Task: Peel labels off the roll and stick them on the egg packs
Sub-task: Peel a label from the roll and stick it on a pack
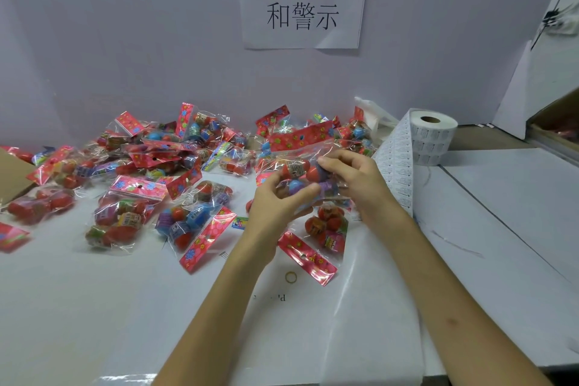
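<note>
Both grips are up over the bench [94, 307], working one pack [297, 166] between them. The left grip [275, 205] curls round the pack's near side from below, thumb and fingers pinching the clear film against the eggs inside. The right grip [354, 178] comes in from the right, fingers bent over the far end, clamped on the pack too. The pack is lifted off the bench, its red flowered header [300, 136] pointing away toward the wall. Red, blue and purple eggs show through the film. Whether a label sits on any fingertip, I cannot tell.

Off to the right, the roll [434, 135] stands on end at the back of the bench, apart from both grips. Its strip [396, 172] of labels trails off the left side and down toward the person, passing just behind the right wrist.

Right under the grips lies a second pack [326, 229], header toward the person. A small yellow ring [290, 277] lies on the bench near that header. A pile [150, 166] of more packs spreads across the left and back of the bench. A paper sign [304, 0] hangs on the wall above, and a cardboard edge [12, 172] shows at far left.
</note>
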`<state>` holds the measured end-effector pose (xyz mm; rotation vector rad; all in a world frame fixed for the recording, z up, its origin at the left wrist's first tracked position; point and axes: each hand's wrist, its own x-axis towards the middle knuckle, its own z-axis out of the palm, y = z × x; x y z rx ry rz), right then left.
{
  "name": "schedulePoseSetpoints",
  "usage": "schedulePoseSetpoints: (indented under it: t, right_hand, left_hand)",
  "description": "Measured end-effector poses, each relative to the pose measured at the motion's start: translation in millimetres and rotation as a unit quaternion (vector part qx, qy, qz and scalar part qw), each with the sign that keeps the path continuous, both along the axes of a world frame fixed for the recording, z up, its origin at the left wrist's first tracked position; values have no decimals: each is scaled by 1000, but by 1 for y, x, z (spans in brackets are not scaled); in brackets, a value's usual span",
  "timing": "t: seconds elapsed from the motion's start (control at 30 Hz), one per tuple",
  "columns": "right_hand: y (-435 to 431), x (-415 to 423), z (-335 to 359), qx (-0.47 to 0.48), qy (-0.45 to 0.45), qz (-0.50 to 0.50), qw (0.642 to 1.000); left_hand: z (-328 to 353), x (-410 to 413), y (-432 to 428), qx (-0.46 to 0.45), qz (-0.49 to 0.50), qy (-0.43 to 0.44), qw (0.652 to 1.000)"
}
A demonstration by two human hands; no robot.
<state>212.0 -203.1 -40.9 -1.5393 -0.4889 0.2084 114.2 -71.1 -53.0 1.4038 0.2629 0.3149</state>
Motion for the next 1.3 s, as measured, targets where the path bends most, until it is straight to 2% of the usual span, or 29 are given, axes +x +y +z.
schedulePoseSetpoints:
  t: [0.07, 0.43, 0.57, 0.73, 0.93, 1.07, 1.13, 1.23, 1.3]
  right_hand:
    - [0, 0, 0, 2, -1, -5, 1000]
    - [0, -2, 1, 10, 10, -3, 1000]
    - [0, -5, 3, -9, 11, 28, 1000]
    - [3, -12, 6, -43, 9, 59, 997]
    - [4, -14, 4, -84, -20, 74, 993]
    - [4, -11, 1, -71, -49, 44, 995]
    - [3, -8, -1, -93, -99, 20, 991]
    - [-5, 1, -1, -142, -209, -101, 962]
    - [-16, 8, 2, -119, -225, -196, 947]
  left_hand:
    - [0, 0, 0, 18, 9, -3, 1000]
    - [-2, 1, 0, -27, -17, -5, 999]
    - [-3, 2, 0, 13, 47, 13, 999]
    - [-2, 1, 4, -6, 107, -15, 994]
    - [-1, 2, 6, -20, 135, -32, 990]
    - [-1, 1, 6, -25, 131, -44, 990]
    - [-3, 1, 5, 0, 136, -53, 989]
    - [-7, 1, 3, 95, 169, -55, 980]
    - [-8, 1, 2, 146, 196, -59, 968]
